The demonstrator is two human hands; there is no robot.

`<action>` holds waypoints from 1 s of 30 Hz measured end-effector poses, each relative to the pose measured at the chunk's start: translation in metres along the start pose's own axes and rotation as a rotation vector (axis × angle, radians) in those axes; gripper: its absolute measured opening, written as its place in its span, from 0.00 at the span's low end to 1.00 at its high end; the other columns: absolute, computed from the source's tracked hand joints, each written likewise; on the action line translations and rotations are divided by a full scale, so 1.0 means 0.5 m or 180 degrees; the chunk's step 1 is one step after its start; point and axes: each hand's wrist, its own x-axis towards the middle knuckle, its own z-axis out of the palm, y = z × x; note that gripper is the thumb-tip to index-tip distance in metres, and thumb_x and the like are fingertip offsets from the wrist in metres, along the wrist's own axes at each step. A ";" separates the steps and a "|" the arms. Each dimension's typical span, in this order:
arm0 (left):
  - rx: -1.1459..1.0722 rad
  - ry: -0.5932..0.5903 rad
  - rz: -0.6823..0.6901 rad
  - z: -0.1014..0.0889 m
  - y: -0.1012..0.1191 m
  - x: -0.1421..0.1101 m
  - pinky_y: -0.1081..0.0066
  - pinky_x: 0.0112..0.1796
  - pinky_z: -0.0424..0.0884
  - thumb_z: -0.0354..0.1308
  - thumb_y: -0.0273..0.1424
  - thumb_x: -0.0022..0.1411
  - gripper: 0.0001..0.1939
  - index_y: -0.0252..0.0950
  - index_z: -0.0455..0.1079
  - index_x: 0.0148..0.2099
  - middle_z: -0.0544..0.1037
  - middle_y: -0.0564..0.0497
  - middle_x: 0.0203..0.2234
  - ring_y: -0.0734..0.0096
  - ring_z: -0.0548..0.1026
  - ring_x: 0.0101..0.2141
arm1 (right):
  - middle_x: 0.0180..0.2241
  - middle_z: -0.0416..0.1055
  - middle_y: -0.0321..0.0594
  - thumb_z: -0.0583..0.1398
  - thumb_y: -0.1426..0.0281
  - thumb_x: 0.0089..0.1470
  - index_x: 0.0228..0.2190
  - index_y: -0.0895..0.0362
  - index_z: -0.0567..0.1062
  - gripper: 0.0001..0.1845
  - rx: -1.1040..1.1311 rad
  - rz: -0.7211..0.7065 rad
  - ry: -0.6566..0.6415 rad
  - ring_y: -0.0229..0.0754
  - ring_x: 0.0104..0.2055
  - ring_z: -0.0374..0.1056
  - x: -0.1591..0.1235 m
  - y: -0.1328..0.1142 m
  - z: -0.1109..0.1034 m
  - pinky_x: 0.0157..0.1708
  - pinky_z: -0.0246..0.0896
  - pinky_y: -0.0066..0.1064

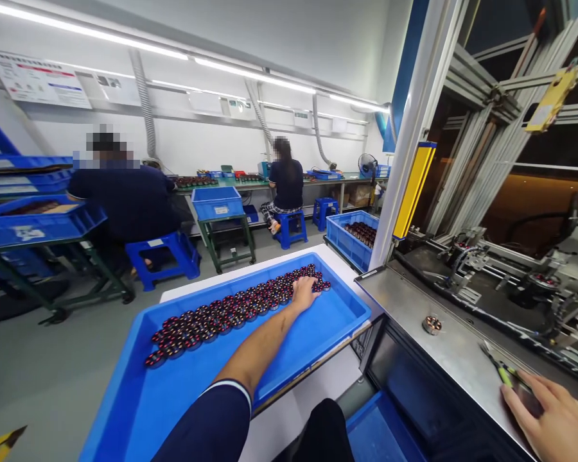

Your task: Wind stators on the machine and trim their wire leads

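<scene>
My left hand (304,292) reaches far into a blue tray (318,333) and rests on a row of several small dark round coil parts (221,314) along the tray's far side. Its fingers curl down over the parts at the row's right end; whether it grips one is hidden. My right hand (556,420) lies at the bottom right on the machine's steel shelf (443,346), fingers stretched flat beside a green-tipped tool (498,369). One single round part (432,324) stands alone on that shelf.
A machine with rails and fixtures (501,269) fills the right side behind a yellow light-curtain post (414,189). Another blue bin of parts (354,237) sits beyond the tray. Two seated people (125,199) work at benches across the aisle among blue stools and bins.
</scene>
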 end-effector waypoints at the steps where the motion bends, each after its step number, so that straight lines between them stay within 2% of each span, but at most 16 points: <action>1: -0.0036 0.0040 0.0032 -0.005 0.007 -0.002 0.52 0.48 0.74 0.58 0.36 0.67 0.18 0.35 0.68 0.56 0.73 0.43 0.53 0.58 0.74 0.49 | 0.50 0.73 0.55 0.51 0.47 0.54 0.44 0.56 0.77 0.31 -0.0095 -0.0046 -0.0054 0.62 0.45 0.71 -0.002 -0.012 -0.010 0.46 0.65 0.50; 4: -0.0304 0.0122 0.0261 -0.014 0.064 -0.009 0.50 0.50 0.72 0.58 0.36 0.67 0.20 0.35 0.67 0.58 0.71 0.43 0.55 0.56 0.73 0.52 | 0.49 0.73 0.56 0.48 0.48 0.55 0.45 0.61 0.77 0.35 -0.0172 -0.0080 -0.0091 0.64 0.46 0.70 -0.009 -0.048 -0.042 0.45 0.65 0.52; 7: -0.0807 -0.0077 0.0758 -0.001 0.177 -0.014 0.48 0.52 0.70 0.58 0.36 0.67 0.22 0.36 0.65 0.60 0.69 0.42 0.58 0.54 0.71 0.54 | 0.49 0.73 0.56 0.47 0.51 0.56 0.46 0.63 0.76 0.34 -0.0115 -0.0084 -0.0065 0.63 0.48 0.69 -0.015 -0.075 -0.065 0.47 0.64 0.51; 9: -0.1186 -0.0472 0.1159 0.018 0.269 -0.019 0.49 0.51 0.71 0.58 0.36 0.67 0.21 0.36 0.66 0.59 0.70 0.43 0.57 0.55 0.72 0.53 | 0.50 0.72 0.56 0.47 0.52 0.57 0.48 0.63 0.76 0.33 -0.0108 -0.0086 -0.0071 0.61 0.49 0.69 -0.018 -0.083 -0.074 0.49 0.63 0.50; 12: -0.1645 -0.1290 0.1579 0.054 0.394 -0.025 0.54 0.47 0.75 0.58 0.36 0.67 0.18 0.35 0.68 0.56 0.74 0.44 0.51 0.60 0.76 0.47 | 0.50 0.73 0.54 0.49 0.54 0.57 0.48 0.62 0.75 0.30 0.0018 -0.0189 -0.0100 0.58 0.51 0.68 -0.023 -0.088 -0.086 0.52 0.62 0.47; 15: -0.1920 -0.1989 0.1717 0.081 0.473 -0.031 0.58 0.43 0.77 0.58 0.35 0.67 0.17 0.34 0.68 0.55 0.75 0.45 0.48 0.63 0.77 0.44 | 0.49 0.73 0.52 0.52 0.56 0.56 0.47 0.61 0.76 0.27 0.0225 -0.0304 -0.0101 0.55 0.52 0.68 -0.029 -0.093 -0.096 0.53 0.62 0.44; 18: -0.2138 -0.2279 0.1699 0.085 0.510 -0.046 0.57 0.43 0.77 0.59 0.36 0.67 0.17 0.34 0.68 0.55 0.75 0.45 0.48 0.63 0.77 0.43 | 0.48 0.74 0.52 0.53 0.58 0.56 0.45 0.61 0.76 0.24 0.0433 -0.0321 -0.0029 0.56 0.51 0.68 -0.034 -0.099 -0.101 0.53 0.61 0.46; 22: -0.2516 -0.2181 0.1625 0.044 0.535 -0.113 0.57 0.43 0.77 0.59 0.36 0.67 0.17 0.34 0.68 0.55 0.75 0.45 0.48 0.62 0.77 0.43 | 0.44 0.75 0.54 0.56 0.60 0.53 0.41 0.60 0.78 0.21 0.0794 -0.0296 0.0198 0.58 0.48 0.69 -0.030 -0.105 -0.116 0.51 0.63 0.50; 24: -0.2773 -0.2035 0.1626 0.005 0.538 -0.177 0.57 0.43 0.77 0.61 0.33 0.65 0.20 0.34 0.66 0.57 0.76 0.44 0.48 0.63 0.78 0.42 | 0.44 0.75 0.54 0.57 0.58 0.53 0.40 0.59 0.77 0.20 0.1048 -0.0296 0.0423 0.58 0.49 0.69 -0.032 -0.116 -0.137 0.52 0.62 0.52; 27: -0.3178 -0.1732 0.1650 -0.060 0.517 -0.308 0.59 0.47 0.75 0.68 0.24 0.54 0.35 0.35 0.59 0.62 0.77 0.40 0.50 0.63 0.80 0.43 | 0.48 0.72 0.54 0.57 0.55 0.55 0.43 0.58 0.75 0.22 0.1550 -0.0363 0.0792 0.58 0.52 0.67 -0.072 -0.157 -0.191 0.55 0.60 0.52; 28: -0.3281 -0.1614 0.1648 -0.078 0.505 -0.357 0.60 0.49 0.75 0.68 0.23 0.53 0.36 0.35 0.58 0.62 0.78 0.39 0.51 0.62 0.80 0.44 | 0.48 0.72 0.53 0.56 0.54 0.57 0.44 0.57 0.74 0.22 0.1734 -0.0421 0.0822 0.56 0.51 0.68 -0.099 -0.176 -0.211 0.54 0.62 0.49; 30: -0.3422 -0.1383 0.1636 -0.107 0.479 -0.449 0.62 0.51 0.73 0.68 0.21 0.51 0.35 0.37 0.61 0.60 0.79 0.39 0.50 0.60 0.79 0.49 | 0.39 0.74 0.46 0.54 0.56 0.62 0.39 0.54 0.74 0.16 0.2155 -0.0582 0.0563 0.47 0.40 0.72 -0.170 -0.218 -0.250 0.40 0.69 0.36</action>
